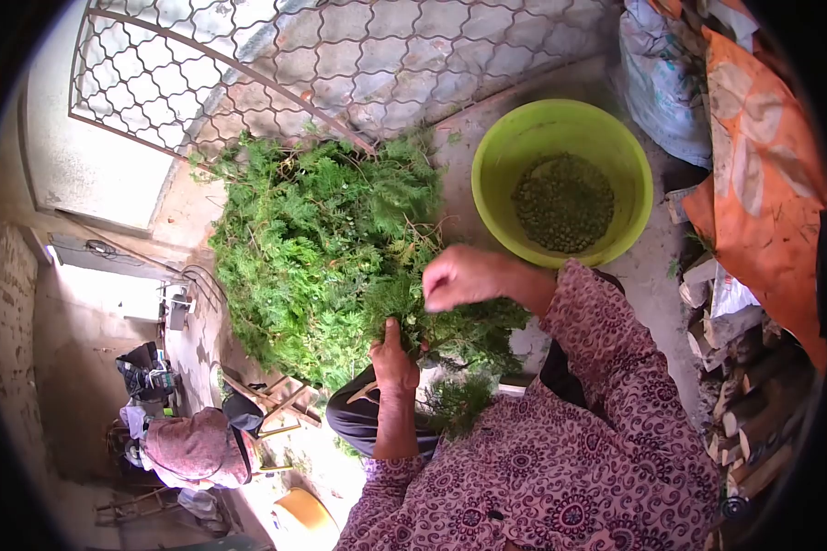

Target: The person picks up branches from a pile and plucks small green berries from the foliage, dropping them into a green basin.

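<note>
Left hand (395,366) grips green sprigs (388,299); right hand (469,276), fingers curled, contents unseen, lies just far-right, nearer the tub (487,202).

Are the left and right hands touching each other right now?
Apart. The head view shows greenery in the gap between the left hand's raised thumb and the right hand.

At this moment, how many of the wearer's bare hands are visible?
2: the left hand among the feathery green branches, and the right hand, blurred, near the round lime-green plastic tub.
</note>
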A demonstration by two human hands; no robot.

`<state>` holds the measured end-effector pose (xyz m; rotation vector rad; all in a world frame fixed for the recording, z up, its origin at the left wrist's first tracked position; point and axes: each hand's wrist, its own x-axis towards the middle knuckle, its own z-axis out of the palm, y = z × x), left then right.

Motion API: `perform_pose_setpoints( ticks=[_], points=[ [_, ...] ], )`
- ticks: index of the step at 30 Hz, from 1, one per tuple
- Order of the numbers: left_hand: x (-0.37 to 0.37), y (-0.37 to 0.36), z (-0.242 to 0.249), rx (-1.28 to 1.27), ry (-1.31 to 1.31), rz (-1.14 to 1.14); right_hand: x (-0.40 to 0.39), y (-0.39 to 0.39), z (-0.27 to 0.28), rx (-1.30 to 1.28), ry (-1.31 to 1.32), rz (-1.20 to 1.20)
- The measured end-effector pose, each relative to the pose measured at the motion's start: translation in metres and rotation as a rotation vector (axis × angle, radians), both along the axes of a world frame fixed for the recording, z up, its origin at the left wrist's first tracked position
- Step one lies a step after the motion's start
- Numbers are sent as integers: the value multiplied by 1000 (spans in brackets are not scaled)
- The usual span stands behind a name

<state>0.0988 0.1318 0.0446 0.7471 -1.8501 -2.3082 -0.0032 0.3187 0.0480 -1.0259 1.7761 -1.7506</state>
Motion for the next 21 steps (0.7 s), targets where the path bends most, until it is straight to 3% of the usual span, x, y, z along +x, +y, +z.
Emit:
perform_pose_setpoints(
  ticks=[2,4,7,14,16,17,19,21],
  points=[
    [0,-1,-4,-48,-60,39,14,-17,-3,-5,-33,64],
    [1,7,-3,-90,-29,50,21,-29,-9,-35,215,-209],
    [3,10,5,-189,-41,-9,21,-37,-17,3,337,-371],
    [3,1,-5,-73,0,-14,30,-40,-17,-33,276,-304],
    [2,3,-4,-68,5,-13,31,-48,-26,14,561,-505],
    [2,5,-1,-69,-1,1,23,-47,-31,13,563,-508],
    [5,10,4,-70,-10,14,-3,-35,-33,52,786,-834],
    [10,12,8,-45,-5,92,-19,-18,-23,-76,284,-770]
  ],
)
